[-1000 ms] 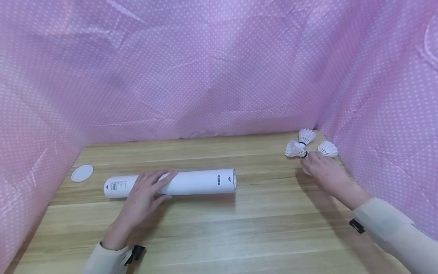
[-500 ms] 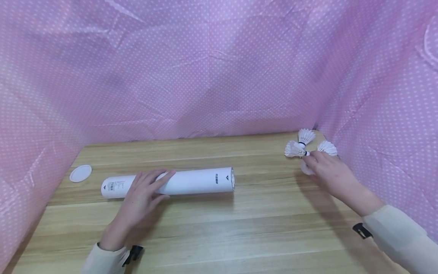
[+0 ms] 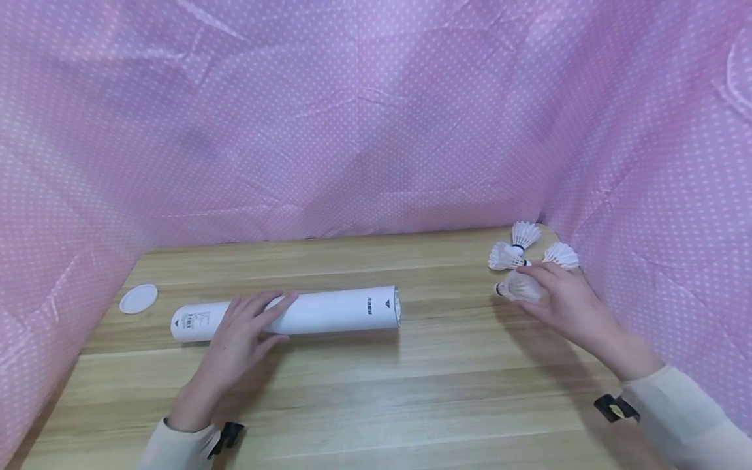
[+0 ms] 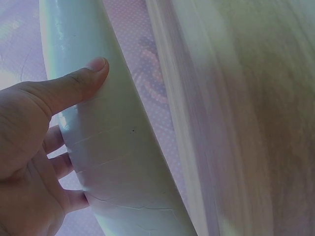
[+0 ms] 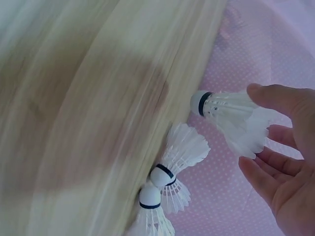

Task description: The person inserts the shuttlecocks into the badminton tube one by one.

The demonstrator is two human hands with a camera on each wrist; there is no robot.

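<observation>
A white shuttlecock tube (image 3: 337, 311) lies sideways on the wooden table, its open right end showing something whitish inside. My left hand (image 3: 243, 333) holds it around the middle; in the left wrist view the thumb lies across the tube (image 4: 113, 142) with the fingers behind it. At the right, my right hand (image 3: 566, 307) pinches a shuttlecock (image 3: 521, 287) by its feather skirt, cork pointing left. In the right wrist view this shuttlecock (image 5: 231, 113) sits between thumb and fingers. Close beyond are more shuttlecocks: one upper (image 3: 525, 235), one left (image 3: 505, 256), one right (image 3: 562, 254).
A round white lid (image 3: 138, 298) lies at the table's left side. Pink dotted cloth (image 3: 352, 130) hangs around the back and both sides of the wooden table (image 3: 376, 405). The loose shuttlecocks lie near the table's back right corner.
My right hand has drawn a shuttlecock slightly toward me and away from the others, so its cork and skirt now show. The left hand and tube have shifted very slightly left.
</observation>
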